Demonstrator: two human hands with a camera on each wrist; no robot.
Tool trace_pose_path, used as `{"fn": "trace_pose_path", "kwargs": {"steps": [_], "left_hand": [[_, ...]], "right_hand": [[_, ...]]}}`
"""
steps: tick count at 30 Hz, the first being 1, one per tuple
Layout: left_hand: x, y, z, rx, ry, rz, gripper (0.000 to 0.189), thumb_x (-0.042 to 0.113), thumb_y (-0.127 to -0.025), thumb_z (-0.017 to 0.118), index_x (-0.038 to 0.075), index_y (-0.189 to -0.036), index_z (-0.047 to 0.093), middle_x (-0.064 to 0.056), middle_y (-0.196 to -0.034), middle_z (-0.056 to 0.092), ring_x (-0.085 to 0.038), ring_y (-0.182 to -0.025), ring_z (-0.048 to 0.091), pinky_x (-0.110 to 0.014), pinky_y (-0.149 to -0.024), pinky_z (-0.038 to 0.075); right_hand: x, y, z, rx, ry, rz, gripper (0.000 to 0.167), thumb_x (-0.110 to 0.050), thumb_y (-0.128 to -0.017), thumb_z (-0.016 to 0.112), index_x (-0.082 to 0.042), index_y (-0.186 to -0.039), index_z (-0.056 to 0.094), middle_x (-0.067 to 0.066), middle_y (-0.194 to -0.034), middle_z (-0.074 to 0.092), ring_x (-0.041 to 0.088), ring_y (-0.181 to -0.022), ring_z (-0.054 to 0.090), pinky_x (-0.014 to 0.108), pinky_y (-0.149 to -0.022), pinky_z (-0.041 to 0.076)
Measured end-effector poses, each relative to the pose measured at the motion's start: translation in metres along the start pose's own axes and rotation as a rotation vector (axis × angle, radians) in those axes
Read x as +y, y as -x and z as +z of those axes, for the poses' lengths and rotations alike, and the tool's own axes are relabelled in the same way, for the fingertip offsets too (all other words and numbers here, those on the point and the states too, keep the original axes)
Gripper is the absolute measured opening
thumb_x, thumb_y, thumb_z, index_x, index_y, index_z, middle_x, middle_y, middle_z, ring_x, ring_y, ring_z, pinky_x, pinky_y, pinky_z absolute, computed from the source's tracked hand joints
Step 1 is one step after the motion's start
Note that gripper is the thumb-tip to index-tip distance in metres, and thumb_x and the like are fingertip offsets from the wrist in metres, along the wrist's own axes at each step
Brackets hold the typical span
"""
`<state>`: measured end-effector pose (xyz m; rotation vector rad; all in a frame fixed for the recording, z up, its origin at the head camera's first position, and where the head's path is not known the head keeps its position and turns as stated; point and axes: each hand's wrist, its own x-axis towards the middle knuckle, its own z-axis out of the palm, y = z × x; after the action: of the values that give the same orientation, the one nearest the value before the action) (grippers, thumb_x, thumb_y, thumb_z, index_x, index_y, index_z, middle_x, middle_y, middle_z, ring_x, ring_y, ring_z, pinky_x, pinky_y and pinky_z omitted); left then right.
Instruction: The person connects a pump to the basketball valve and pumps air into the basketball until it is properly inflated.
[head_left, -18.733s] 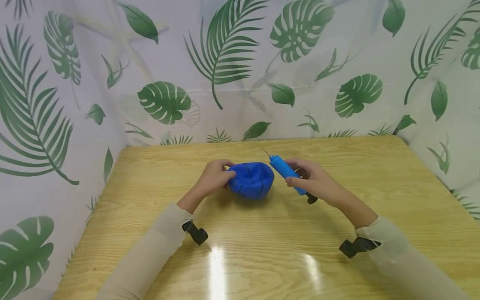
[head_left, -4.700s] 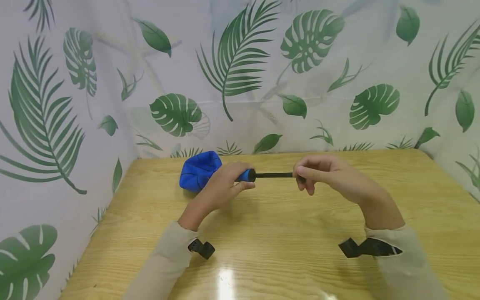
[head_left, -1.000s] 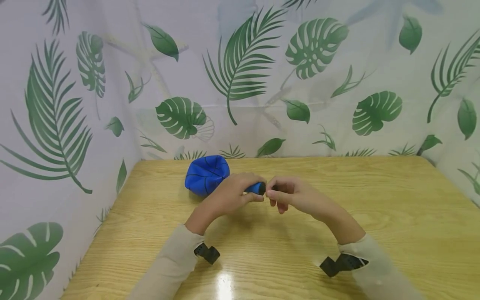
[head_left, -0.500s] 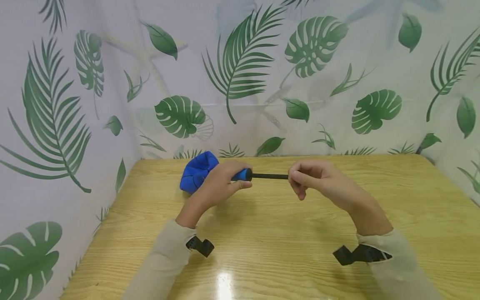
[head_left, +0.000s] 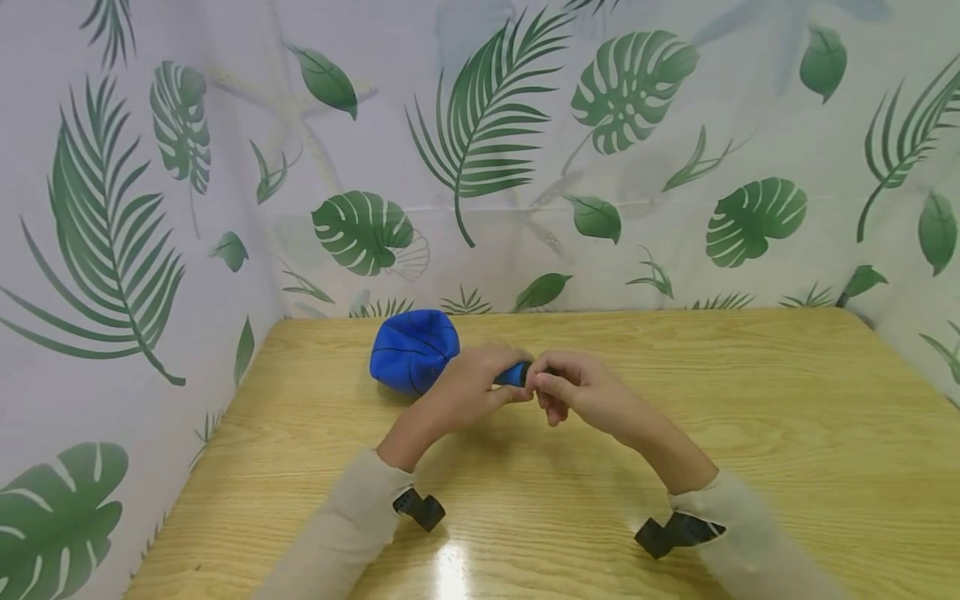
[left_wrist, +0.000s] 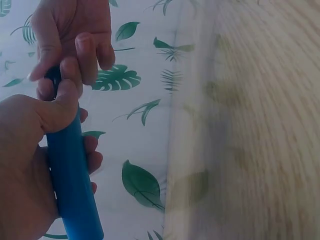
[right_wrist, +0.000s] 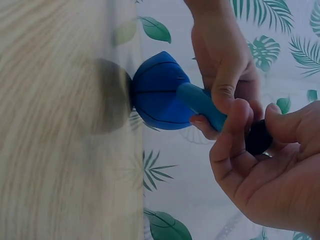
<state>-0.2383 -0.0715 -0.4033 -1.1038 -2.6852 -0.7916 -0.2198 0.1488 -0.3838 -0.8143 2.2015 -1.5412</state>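
Note:
A blue ball with black seam lines, partly deflated and dented, sits on the table left of the hands. My left hand grips the blue barrel of a small hand pump. In the right wrist view the pump's front end meets the ball; the needle itself is out of sight. My right hand pinches the pump's black handle between thumb and fingers. The handle is pushed in close to the barrel, so no rod shows between the two hands.
The light wooden table spreads around both hands. A white cloth with green leaf prints hangs behind the table and along its sides. Black wrist cameras are strapped over both sleeves.
Half a second ago the black rod was drawn far out; now my right hand has moved left and the rod is in. Earlier, my left hand held the ball and my right the pump.

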Motion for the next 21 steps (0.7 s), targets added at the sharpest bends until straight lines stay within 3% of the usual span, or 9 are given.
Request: {"fn": "trace_pose_path", "kwargs": {"steps": [5,12,21], "left_hand": [[0.0,0.001,0.003,-0.035,-0.019,0.004,0.031,0.026,-0.1,0.068,0.018,-0.13,0.064,0.0,-0.112,0.07,-0.015,-0.098,0.062,-0.034,-0.087,0.053],[-0.003,0.003,-0.004,-0.096,0.085,-0.075,0.035,0.037,-0.101,0.063,0.023,-0.133,0.062,0.005,-0.12,0.068,-0.012,-0.105,0.062,-0.034,-0.095,0.052],[-0.017,0.008,-0.031,0.036,0.057,-0.121,0.036,0.033,-0.099,0.068,0.016,-0.13,0.065,-0.002,-0.122,0.07,-0.021,-0.114,0.066,-0.042,-0.099,0.052]], "right_hand": [[0.002,0.0,0.0,-0.026,0.02,0.025,0.026,-0.021,-0.109,0.049,0.0,-0.105,0.063,0.012,-0.085,0.059,0.023,-0.066,0.061,0.032,-0.066,0.053],[-0.003,0.005,-0.013,-0.061,0.032,0.041,0.026,-0.027,-0.109,0.052,-0.006,-0.098,0.062,0.01,-0.084,0.058,0.023,-0.069,0.06,0.035,-0.072,0.053],[-0.018,0.021,-0.047,0.001,0.009,-0.048,0.027,-0.023,-0.11,0.048,-0.001,-0.097,0.058,0.005,-0.08,0.056,0.028,-0.07,0.057,0.038,-0.071,0.053]]}}
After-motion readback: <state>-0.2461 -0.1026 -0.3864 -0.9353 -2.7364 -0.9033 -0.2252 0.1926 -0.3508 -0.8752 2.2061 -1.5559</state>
